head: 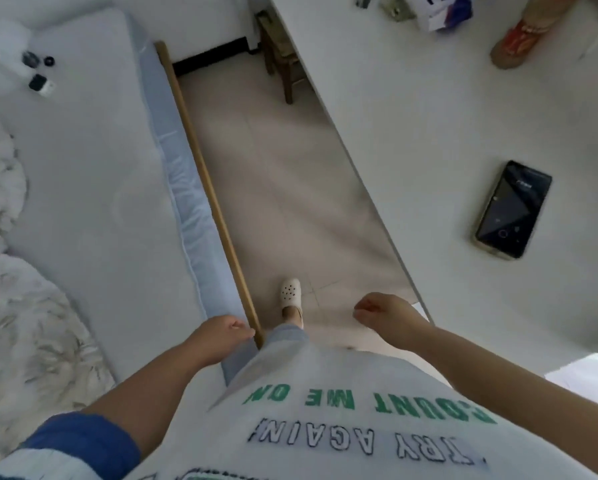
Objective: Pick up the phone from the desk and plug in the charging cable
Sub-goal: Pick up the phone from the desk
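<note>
A black phone point(513, 209) lies flat, screen up, on the white desk point(429, 133) at the right. My right hand point(387, 315) hangs in a loose fist over the floor beside the desk's near corner, well short of the phone and holding nothing. My left hand point(221, 336) is curled shut by the wooden bed rail point(204, 174), also holding nothing. A small black-and-white block point(41, 84), perhaps a charger, lies on the bed at the far left; no cable is clearly visible.
A bed point(83, 202) with a rumpled blanket point(20, 306) fills the left. A narrow strip of tiled floor point(283, 202) runs between bed and desk. A wooden stool point(280, 53) stands under the desk's far end. A bag point(442, 12) and an orange object point(519, 43) sit on the desk's far part.
</note>
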### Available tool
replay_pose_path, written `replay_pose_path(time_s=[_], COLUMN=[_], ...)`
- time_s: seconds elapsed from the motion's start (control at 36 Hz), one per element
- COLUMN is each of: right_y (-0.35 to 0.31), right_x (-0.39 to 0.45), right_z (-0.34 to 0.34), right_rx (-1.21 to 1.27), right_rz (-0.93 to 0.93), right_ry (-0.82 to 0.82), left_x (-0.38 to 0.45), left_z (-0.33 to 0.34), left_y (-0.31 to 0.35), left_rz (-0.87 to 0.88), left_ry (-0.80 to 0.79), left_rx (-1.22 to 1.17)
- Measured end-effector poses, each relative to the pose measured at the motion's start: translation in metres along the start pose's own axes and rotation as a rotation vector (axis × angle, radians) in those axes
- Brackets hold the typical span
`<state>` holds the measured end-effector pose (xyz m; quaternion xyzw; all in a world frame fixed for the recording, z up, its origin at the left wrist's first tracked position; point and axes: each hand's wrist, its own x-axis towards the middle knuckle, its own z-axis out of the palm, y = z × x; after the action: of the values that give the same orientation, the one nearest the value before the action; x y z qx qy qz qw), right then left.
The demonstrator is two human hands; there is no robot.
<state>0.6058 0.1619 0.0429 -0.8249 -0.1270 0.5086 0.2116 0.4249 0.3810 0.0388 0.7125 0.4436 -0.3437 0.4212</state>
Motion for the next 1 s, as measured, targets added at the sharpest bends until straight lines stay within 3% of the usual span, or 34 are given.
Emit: replay_pose_path(time_s=[0.22, 0.36, 0.44, 0.53, 0.58, 1.0], right_y=[-0.051, -0.051, -0.035, -0.021, -0.016, -0.007], right_x=[0.022, 0.022, 0.026, 0.035, 0.041, 0.045], right_z=[-0.041, -0.083, -0.125, -0.159, -0.170, -0.178], right_rx=[0.200, 0.124, 0.112, 0.119, 0.132, 0.268], right_rz=[0.032, 0.059, 0.335, 0.633, 0.721, 0.676], right_ry=[0.301, 0.844, 1.079, 0.974, 0.869, 0.793], left_x=[0.082, 0.112, 0.120, 0.121, 0.118, 0.099], left_z=[-0.110, -0.134, -0.133, -0.126, -0.122, -0.113], left_y=[0.089, 0.135, 0.152, 0.158, 0.157, 0.129], left_rz=[0.151, 0.205, 0.230, 0.225, 0.217, 0.103], left_ry=[-0.051, -0.079, -0.091, -0.104, -0.116, -0.080], left_rx=[0.223, 0.262, 0.285, 0.271, 0.243, 0.203])
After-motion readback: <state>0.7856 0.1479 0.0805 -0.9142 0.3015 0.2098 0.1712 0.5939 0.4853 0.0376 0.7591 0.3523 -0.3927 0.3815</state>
